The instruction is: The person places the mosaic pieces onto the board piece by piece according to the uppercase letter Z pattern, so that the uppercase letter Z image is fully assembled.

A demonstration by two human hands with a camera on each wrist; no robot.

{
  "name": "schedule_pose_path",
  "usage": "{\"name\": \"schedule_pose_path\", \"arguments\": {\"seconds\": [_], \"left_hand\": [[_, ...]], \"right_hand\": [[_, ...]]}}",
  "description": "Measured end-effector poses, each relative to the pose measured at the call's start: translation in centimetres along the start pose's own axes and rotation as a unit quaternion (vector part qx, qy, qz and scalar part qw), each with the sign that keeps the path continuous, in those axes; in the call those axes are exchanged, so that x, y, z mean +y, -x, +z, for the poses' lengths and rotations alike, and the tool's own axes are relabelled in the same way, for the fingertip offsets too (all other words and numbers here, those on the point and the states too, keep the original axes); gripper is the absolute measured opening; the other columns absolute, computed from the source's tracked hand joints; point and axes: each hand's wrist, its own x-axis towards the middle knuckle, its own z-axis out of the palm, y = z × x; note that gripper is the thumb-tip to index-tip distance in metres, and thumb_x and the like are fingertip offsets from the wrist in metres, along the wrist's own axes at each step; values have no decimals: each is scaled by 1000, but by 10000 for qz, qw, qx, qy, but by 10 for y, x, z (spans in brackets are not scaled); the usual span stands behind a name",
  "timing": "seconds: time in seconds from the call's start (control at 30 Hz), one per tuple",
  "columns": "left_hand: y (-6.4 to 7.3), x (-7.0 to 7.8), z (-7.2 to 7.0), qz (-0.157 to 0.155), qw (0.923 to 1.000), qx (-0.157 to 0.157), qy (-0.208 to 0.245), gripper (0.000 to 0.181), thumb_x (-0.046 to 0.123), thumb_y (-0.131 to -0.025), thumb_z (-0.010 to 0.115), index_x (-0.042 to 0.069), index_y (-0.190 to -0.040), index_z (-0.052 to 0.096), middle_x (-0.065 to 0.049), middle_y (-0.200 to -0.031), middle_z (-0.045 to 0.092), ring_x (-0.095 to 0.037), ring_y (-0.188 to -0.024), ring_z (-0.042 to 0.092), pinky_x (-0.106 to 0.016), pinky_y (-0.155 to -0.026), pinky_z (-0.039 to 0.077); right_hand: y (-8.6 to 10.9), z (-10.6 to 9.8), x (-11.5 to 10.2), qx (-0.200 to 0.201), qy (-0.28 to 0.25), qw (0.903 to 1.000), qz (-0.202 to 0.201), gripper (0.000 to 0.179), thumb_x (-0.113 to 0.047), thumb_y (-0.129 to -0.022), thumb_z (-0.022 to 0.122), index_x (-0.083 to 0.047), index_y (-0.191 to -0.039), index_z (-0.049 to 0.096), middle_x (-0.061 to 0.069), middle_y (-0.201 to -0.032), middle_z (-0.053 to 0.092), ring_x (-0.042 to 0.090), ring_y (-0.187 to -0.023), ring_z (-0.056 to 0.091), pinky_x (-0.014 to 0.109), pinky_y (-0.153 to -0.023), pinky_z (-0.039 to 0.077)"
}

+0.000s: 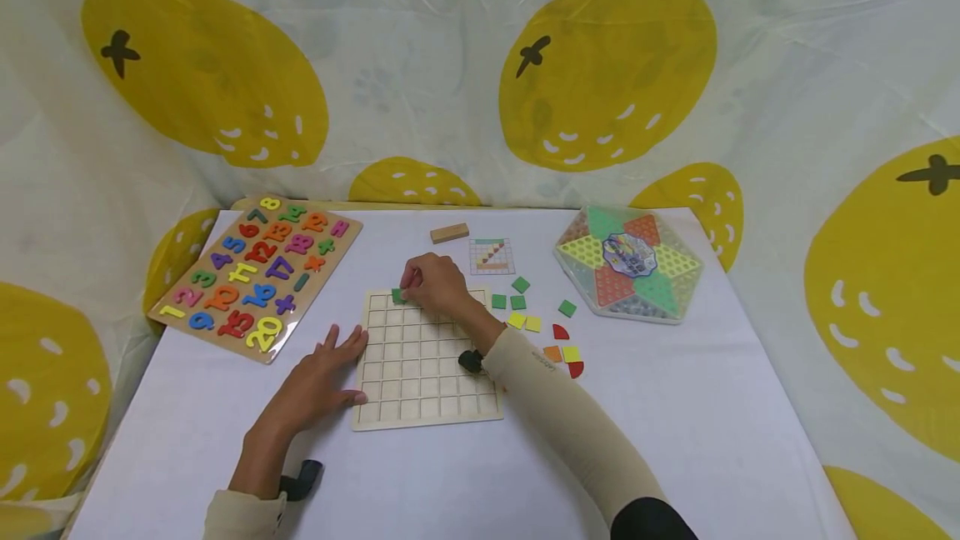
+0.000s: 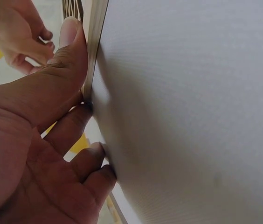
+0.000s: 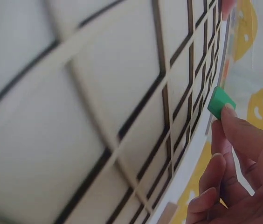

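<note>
Sensibly, my right hand edge-pinched the green square wooden-looking tile, probably light and stiff; my left hand lay loose.

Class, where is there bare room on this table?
Free: cloth below the hexagonal board, right of the right sleeve; and below the number puzzle, left of the left hand. Crowded: right of the grid board, with loose tiles.

head: surface is viewed from above, forward and down, farthest off | left wrist: board is seen edge-on, close | right wrist: its grid is faced obliquely, very close | board is shared by all three
</note>
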Motion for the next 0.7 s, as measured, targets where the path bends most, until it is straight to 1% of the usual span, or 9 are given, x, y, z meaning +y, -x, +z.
{"name": "schedule_pose_path", "arguments": {"seconds": [0.1, 0.2, 0.4, 0.47, 0.57, 0.7], "left_hand": [[0, 0, 1, -9, 10000, -13, 24, 103, 26, -75, 96, 11, -162, 42, -10, -169, 38, -52, -161, 21, -73, -122, 26], [0, 0, 1, -11, 10000, -25, 40, 102, 26, -76, 96, 12, -162, 42, -10, -169, 37, -53, -160, 21, -75, -120, 27], [0, -1, 1, -28, 10000, -28, 15, 102, 27, -77, 95, 12, -162, 42, -9, -170, 37, -53, -160, 21, -76, -120, 27], [0, -2, 1, -40, 10000, -38, 15, 102, 27, -77, 95, 13, -163, 42, -9, -170, 37, -52, -160, 21, -76, -120, 26], [0, -2, 2, -65, 10000, -54, 24, 103, 28, -76, 95, 13, -163, 41, -9, -170, 37, -53, -160, 20, -76, -120, 26], [0, -2, 1, -50, 10000, -30, 19, 103, 27, -76, 96, 12, -162, 42, -9, -170, 37, -52, -161, 20, -75, -120, 27]], "right_hand": [[-3, 6, -4, -1, 113, 9999, 88, 14, -18, -89, 87, -21, -84, 75, -7, -78, 71, 10, -73, 64, 25, -64, 48], [-4, 11, -7, -95, 262, 9995, 145, 13, -20, -90, 87, -21, -84, 75, -7, -78, 71, 11, -73, 64, 26, -63, 47], [-4, 16, -12, -195, 736, 9969, 211, 16, -24, -92, 85, -22, -83, 72, -8, -80, 69, 11, -77, 63, 28, -64, 48], [-3, 15, -13, -206, 838, 9961, 208, 15, -24, -93, 84, -23, -85, 71, -8, -81, 68, 11, -78, 62, 27, -64, 48], [1, 12, -13, -228, 808, 9963, 160, 11, -22, -93, 84, -22, -92, 72, -7, -85, 69, 11, -80, 63, 27, -66, 49], [10, 3, -9, -175, 567, 9982, 100, 15, -21, -91, 86, -20, -101, 74, -6, -89, 70, 12, -84, 64, 28, -70, 50]]}}
